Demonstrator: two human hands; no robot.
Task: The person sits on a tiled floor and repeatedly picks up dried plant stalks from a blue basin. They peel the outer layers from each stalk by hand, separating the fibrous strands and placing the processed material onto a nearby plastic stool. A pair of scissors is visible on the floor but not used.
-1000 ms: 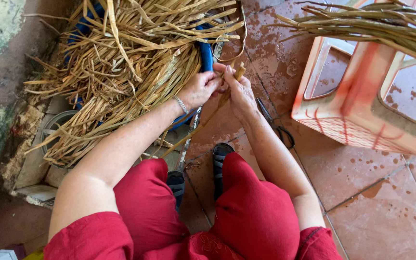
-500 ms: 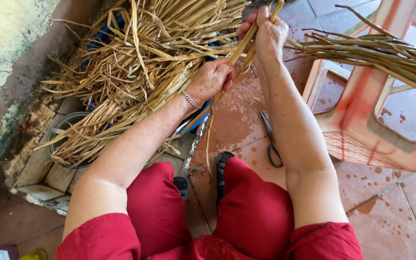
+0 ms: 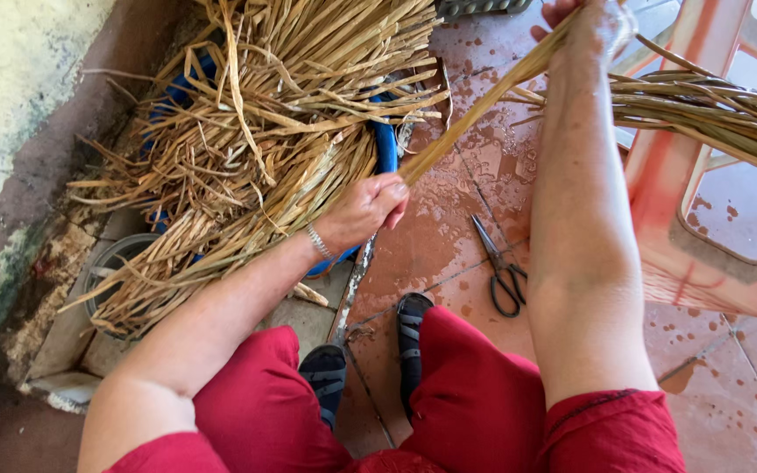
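Over the wet tile floor (image 3: 449, 254), between the person's knees and the straw pile (image 3: 265, 149), a bundle of flat strips (image 3: 475, 114) now runs taut on a slant. A second ago both hands sat close together at the pile's edge; half a second ago the right hand had begun to climb. Now the right hand (image 3: 584, 22) is up at the frame's top edge, closed around the bundle's upper end, while the left hand (image 3: 370, 210) stays low beside the blue tub (image 3: 385, 144), pinching the lower end shut between thumb and fingers. So the strips have been drawn out of the heap and stretched to full length, clear of the loose straw. Scissors (image 3: 501, 267) lie untouched on the floor just right of the left hand. More strips (image 3: 711, 109) rest across the red stool (image 3: 659, 201), near the raised hand.
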